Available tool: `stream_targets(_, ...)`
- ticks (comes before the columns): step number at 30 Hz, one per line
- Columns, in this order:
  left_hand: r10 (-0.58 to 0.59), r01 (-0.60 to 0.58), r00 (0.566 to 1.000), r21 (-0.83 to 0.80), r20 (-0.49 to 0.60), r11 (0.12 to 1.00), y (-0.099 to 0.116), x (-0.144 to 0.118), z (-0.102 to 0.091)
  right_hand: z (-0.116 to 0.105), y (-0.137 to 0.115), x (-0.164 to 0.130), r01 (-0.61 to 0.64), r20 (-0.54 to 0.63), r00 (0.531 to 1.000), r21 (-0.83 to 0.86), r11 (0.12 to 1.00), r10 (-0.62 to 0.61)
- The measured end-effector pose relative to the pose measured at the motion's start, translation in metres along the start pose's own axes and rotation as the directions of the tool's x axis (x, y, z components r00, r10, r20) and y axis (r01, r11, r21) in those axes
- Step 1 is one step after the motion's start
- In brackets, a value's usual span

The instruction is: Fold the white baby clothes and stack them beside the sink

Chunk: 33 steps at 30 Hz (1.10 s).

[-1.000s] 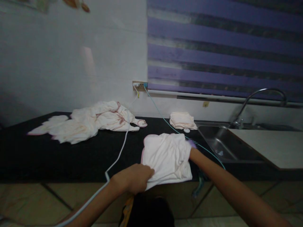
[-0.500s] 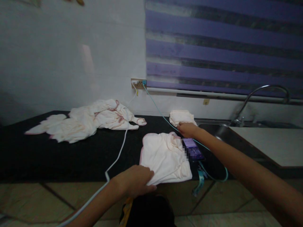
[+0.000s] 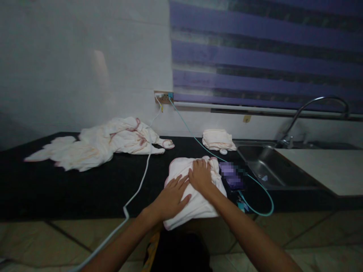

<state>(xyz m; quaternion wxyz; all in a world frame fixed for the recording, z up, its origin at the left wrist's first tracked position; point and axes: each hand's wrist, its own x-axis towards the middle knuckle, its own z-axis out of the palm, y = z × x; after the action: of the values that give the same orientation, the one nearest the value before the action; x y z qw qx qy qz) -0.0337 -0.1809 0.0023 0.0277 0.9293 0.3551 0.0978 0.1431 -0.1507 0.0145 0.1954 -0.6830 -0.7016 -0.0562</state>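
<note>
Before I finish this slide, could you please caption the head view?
Left hand and right hand rest on a white cloth on the counter, beside a phone.

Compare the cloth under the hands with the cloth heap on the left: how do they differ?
The near cloth is squarish and fairly flat; the heap sprawls wider, crumpled. The near cloth reaches the front edge of the counter; the heap lies farther back. Both are whitish with pinkish edging.
</note>
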Motion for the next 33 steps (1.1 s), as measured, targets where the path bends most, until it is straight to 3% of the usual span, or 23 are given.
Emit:
stream_targets(2,-0.014,0.014,1.000,0.017,0.027,1.000,-0.001,-0.008,0.002,0.005,0.007,0.009,-0.045,-0.015,0.999,-0.023,0.999,0.044)
stream_targets(5,-0.049,0.048,0.998,0.051,0.032,0.998,0.002,-0.018,0.001,0.011,0.013,0.021,-0.074,0.084,0.994,-0.022,0.997,0.076)
stream_targets(9,-0.079,0.078,0.997,0.086,0.014,0.993,0.006,-0.028,0.006,0.021,0.014,0.022,-0.002,0.164,0.986,-0.014,1.000,0.005)
stream_targets(14,-0.101,0.101,0.995,0.065,0.007,0.993,0.011,-0.034,0.011,0.024,0.012,0.021,0.026,0.133,0.991,0.005,1.000,-0.026)
stream_targets(18,-0.029,0.033,0.999,-0.120,0.040,0.992,-0.003,-0.038,-0.001,0.004,0.007,0.014,0.100,-0.030,0.995,0.059,0.993,-0.098)
stream_targets(21,0.015,-0.022,1.000,-0.375,-0.023,0.927,-0.029,-0.041,-0.016,-0.021,-0.005,-0.018,0.297,-0.172,0.947,0.157,0.942,-0.270)
stream_targets(23,0.018,-0.061,0.995,-0.469,-0.097,0.881,-0.047,-0.044,-0.023,-0.033,-0.014,-0.051,0.441,-0.148,0.896,0.183,0.879,-0.419)
stream_targets(25,0.077,-0.124,0.990,-0.459,-0.120,0.879,-0.061,-0.049,-0.025,-0.036,-0.019,-0.087,0.521,-0.081,0.853,0.158,0.839,-0.515)
stream_targets(29,0.211,-0.210,0.977,-0.368,-0.038,0.906,-0.073,-0.068,-0.022,-0.013,-0.016,-0.135,0.554,-0.037,0.829,0.188,0.811,-0.558)
stream_targets(33,0.300,-0.316,0.949,-0.308,-0.099,0.897,-0.075,-0.084,-0.014,0.021,-0.011,-0.147,0.590,-0.066,0.807,0.062,0.805,-0.586)
